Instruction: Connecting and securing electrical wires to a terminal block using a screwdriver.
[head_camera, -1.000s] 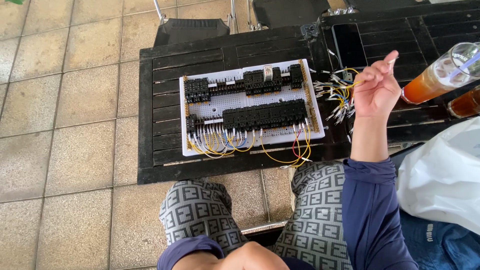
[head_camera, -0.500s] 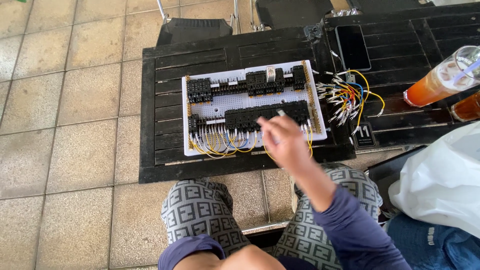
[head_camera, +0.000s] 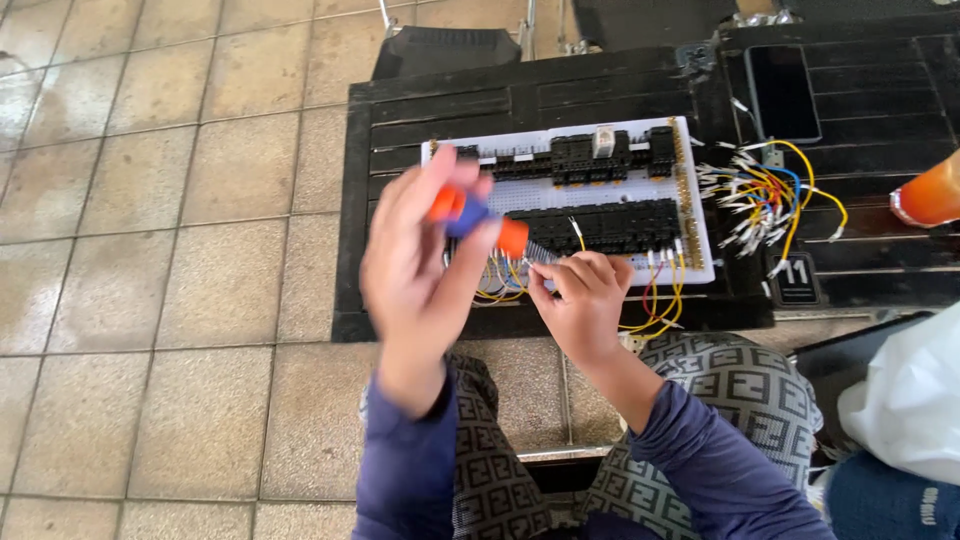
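Board: white panel on the dark slatted tabletop, carrying two rows of black terminal blocks, the landmark for everything below.
Left hand: the left hand is raised above the board's near-left corner, blurred, fingers closed around an orange-and-blue screwdriver; the tool's shaft slants toward the board's near edge.
Right hand: the right hand rests at the board's near edge, middle, fingertips pinched narrow on a small wire end or terminal; which one I cannot tell.
Wired so far: yellow and red wires already loop off the board's near edge, and the near row of blocks looks populated.
Left to do: a loose bundle of wires, yellow, red and blue with bare ferrules, lies unconnected just beyond the board's right edge, so the wiring seems partly done.
Nearby: a dark phone lies beyond the board's far-right corner; an orange drink stands well off to the board's right.
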